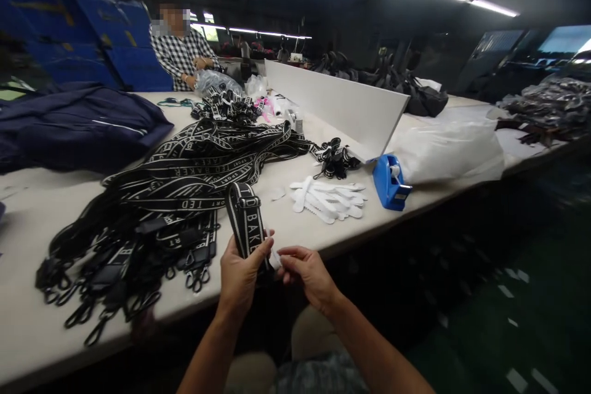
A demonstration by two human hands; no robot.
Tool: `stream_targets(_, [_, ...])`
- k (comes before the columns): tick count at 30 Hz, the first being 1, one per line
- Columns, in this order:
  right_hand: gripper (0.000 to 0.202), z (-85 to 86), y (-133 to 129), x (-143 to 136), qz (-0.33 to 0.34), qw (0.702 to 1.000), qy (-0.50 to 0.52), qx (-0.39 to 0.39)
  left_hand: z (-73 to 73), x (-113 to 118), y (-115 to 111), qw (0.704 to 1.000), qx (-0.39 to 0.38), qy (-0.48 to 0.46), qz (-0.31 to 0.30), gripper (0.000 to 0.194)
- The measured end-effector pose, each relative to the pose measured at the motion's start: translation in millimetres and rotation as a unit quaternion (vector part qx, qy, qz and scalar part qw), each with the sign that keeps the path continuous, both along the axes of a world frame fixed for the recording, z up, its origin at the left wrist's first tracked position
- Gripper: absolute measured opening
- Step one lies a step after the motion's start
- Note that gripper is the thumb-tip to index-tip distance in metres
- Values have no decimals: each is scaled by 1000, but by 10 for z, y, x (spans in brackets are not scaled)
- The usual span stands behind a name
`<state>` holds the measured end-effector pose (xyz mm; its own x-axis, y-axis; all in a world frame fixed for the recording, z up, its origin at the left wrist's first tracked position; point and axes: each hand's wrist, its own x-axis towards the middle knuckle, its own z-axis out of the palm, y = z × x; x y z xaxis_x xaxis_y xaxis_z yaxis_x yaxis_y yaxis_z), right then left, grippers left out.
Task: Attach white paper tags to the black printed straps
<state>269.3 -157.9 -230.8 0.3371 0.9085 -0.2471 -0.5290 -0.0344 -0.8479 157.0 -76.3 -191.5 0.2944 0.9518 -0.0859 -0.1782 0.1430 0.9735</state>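
Observation:
A folded black strap [247,215] with white lettering stands up from my left hand [242,274], whose fingers and thumb are wrapped round it. My right hand [307,274] pinches a thin white strip [274,257] close against the strap's right side. How far the strip goes round the strap is hidden by my fingers. Past my hands, a pile of white strips [327,198] with notched edges lies on the table. Left of the held strap spreads a large heap of similar black straps [194,166], their metal hooks [95,326] hanging toward the near edge.
A blue tape dispenser [391,183] stands by the table edge, beside a long white board [337,104]. Clear plastic bags [452,151] lie at right, a navy bag [78,126] at left. Across the pale table [28,314], a person in a checked shirt [182,52] handles plastic.

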Motion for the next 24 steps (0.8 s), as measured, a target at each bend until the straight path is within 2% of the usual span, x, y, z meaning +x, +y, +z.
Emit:
stream_targets(1, [33,28,9,-6,-15,997,-78,18,9,-39,-13,1000,7,9,1,53])
stream_targets(3, [23,125,31,-14,-73,966,-239,72,26,-116,-37,999,34,37,3,51])
stream_targets(5, [19,251,58,-17,-101,932,-325,120,44,-192,-61,994,75,82,4,48])
stream_targets(8, [18,406,94,-32,-61,926,-337,158,68,-293,-102,983,114,143,4,44])
stream_targets(10, [17,448,107,-59,-43,920,-351,168,72,-347,-131,979,124,160,11,41])
stream_targets(13, [19,438,99,-126,-32,920,-359,154,47,-418,-168,976,139,166,19,35])
stream_targets(19, [28,412,56,-255,-11,961,-256,107,-29,-538,-210,979,137,152,18,31])
stream_targets(24, [22,406,71,-342,-17,954,-280,104,8,-584,-241,984,116,137,19,33])
